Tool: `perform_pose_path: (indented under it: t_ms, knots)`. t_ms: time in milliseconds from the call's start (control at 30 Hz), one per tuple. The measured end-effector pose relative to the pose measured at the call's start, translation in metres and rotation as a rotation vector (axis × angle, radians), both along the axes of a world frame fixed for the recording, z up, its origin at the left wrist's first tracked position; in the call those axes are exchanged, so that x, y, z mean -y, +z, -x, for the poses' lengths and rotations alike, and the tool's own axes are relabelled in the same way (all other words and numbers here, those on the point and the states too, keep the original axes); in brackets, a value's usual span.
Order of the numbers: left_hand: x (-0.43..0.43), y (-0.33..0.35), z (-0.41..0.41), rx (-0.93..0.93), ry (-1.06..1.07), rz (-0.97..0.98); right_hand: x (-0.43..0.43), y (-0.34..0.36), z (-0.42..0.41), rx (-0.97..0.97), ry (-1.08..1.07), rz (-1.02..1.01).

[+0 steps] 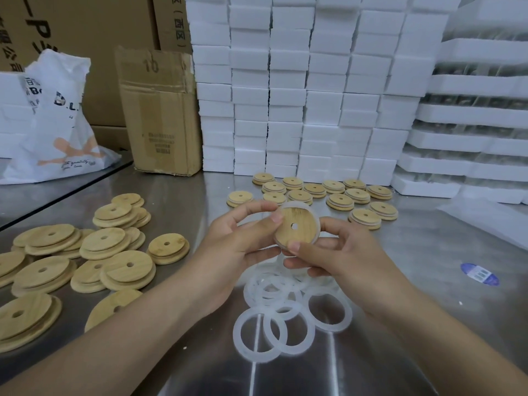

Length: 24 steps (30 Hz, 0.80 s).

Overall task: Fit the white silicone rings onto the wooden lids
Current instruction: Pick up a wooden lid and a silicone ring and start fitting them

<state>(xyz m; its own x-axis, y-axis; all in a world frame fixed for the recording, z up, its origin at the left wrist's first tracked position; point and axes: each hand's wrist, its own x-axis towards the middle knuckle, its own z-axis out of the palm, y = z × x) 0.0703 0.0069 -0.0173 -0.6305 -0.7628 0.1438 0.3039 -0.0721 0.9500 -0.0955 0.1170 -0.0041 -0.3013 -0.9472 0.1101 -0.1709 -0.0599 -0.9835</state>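
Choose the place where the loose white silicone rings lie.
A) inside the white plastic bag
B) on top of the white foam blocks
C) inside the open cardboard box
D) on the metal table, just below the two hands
D: the loose rings lie in an overlapping heap on the metal table, just below the left hand and the right hand, which together hold a wooden lid.

14 ringed lids [314,190] lie in the upper middle, and 1 lid [300,234] is held. The bare lids [103,241] at left and the loose rings [237,332] are too piled to count.
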Motion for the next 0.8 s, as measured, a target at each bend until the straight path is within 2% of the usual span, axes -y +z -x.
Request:
perform_pose_path:
  t_ms: [100, 300, 400, 667, 800]
  knots:
    - [-0.001, -0.001, 0.0, 0.024, 0.053, 0.072, 0.0, 0.001, 0.001, -0.079, -0.019, 0.016]
    - [-0.002, 0.0, -0.001, 0.114, 0.086, 0.241, -0.002, 0.004, 0.008, -0.245, -0.148, 0.211]
    - [-0.002, 0.0, 0.0, 0.125, 0.104, 0.292, -0.003, 0.005, 0.009, -0.256, -0.169, 0.246]
    - [0.003, -0.001, -0.001, 0.13, 0.114, 0.424, -0.003, 0.012, 0.012, -0.33, -0.135, 0.196]
    - [0.007, 0.0, -0.001, 0.143, 0.067, 0.461, -0.004, 0.017, 0.013, -0.297, -0.129, 0.196]
